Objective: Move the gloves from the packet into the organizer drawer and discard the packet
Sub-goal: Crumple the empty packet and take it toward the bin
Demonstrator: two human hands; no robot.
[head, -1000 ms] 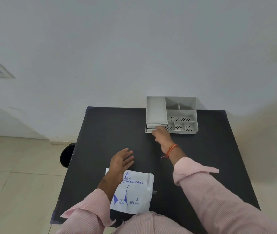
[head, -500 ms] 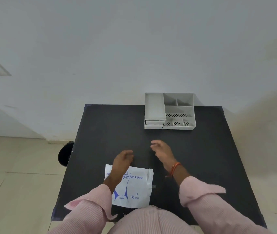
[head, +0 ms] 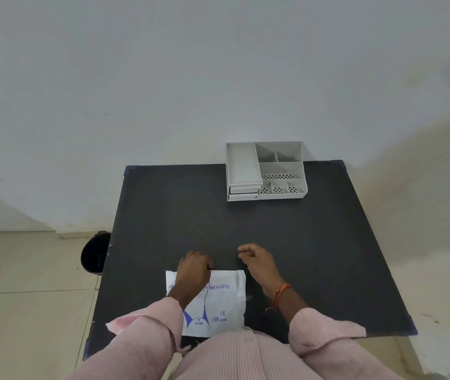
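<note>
Packet (head: pixel 218 303) lies under left hand (head: pixel 194 272), fingers curled; right hand (head: pixel 256 263) loosely open beside it.

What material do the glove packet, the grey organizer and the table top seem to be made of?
Glove packet: probably thin plastic film, white with blue print; it lies flat and slightly wrinkled.
Organizer: likely moulded plastic, matte light grey, with thin walls and perforated floors.
Table top: matte black, possibly laminate or a covering; its look leaves this open.
</note>
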